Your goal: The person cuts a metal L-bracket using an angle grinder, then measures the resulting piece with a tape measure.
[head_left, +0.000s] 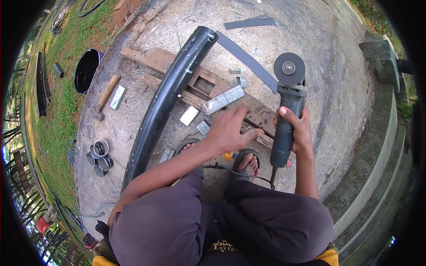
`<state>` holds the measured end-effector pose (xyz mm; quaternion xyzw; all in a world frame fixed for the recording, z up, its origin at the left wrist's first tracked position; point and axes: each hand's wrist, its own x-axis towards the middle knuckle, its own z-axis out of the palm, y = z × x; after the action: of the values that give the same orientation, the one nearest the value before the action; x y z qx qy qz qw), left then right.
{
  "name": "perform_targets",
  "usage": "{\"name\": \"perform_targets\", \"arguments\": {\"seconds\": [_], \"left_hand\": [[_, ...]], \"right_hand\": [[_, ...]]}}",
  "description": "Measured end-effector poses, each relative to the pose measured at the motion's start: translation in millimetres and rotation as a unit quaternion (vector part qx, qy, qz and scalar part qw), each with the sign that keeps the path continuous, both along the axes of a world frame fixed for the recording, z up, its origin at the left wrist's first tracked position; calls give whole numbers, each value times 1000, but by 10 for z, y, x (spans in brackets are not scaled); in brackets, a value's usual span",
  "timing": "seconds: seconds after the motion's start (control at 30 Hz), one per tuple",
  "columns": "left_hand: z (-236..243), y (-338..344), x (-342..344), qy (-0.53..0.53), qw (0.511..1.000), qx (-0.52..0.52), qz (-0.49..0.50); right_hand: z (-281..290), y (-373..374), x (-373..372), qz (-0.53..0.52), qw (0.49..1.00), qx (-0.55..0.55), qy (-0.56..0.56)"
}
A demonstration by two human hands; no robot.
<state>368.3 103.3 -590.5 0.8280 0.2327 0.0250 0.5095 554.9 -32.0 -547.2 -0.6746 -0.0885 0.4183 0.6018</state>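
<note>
My right hand [296, 128] grips the body of a dark angle grinder [286, 106], its grey disc pointing away from me over the concrete. My left hand [230, 131] hovers open with fingers spread, reaching toward a short grey metal channel piece [224, 99] that lies on a wooden pallet [195, 82]. A long black plastic pipe [166, 99] rests across the pallet on my left. Small cut metal pieces [190, 115] lie between pipe and hand. The grinder's black cable [239, 173] runs over my feet in sandals.
A hammer [104, 97] and a metal offcut [117, 96] lie left of the pipe. Several short pipe sections [100, 157] stand near the slab's left edge, beside a black bucket [86, 71]. A long grey strip [248, 57] lies beyond the grinder. Grass surrounds the slab on the left; concrete steps drop on the right.
</note>
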Motion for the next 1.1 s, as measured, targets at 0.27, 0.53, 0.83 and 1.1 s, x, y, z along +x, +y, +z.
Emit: {"name": "perform_targets", "arguments": {"seconds": [0.27, 0.53, 0.83, 1.1], "left_hand": [[-708, 369, -370, 23, 921, 384, 65], [-614, 340, -257, 25, 979, 172, 103], [-649, 351, -79, 26, 982, 157, 101], [-681, 371, -6, 13, 982, 157, 108]], "right_hand": [[98, 47, 269, 227, 891, -259, -297], [-42, 49, 262, 274, 866, -291, -301], [-261, 120, 485, 322, 844, -280, -327], [-340, 213, 629, 345, 839, -263, -328]]}}
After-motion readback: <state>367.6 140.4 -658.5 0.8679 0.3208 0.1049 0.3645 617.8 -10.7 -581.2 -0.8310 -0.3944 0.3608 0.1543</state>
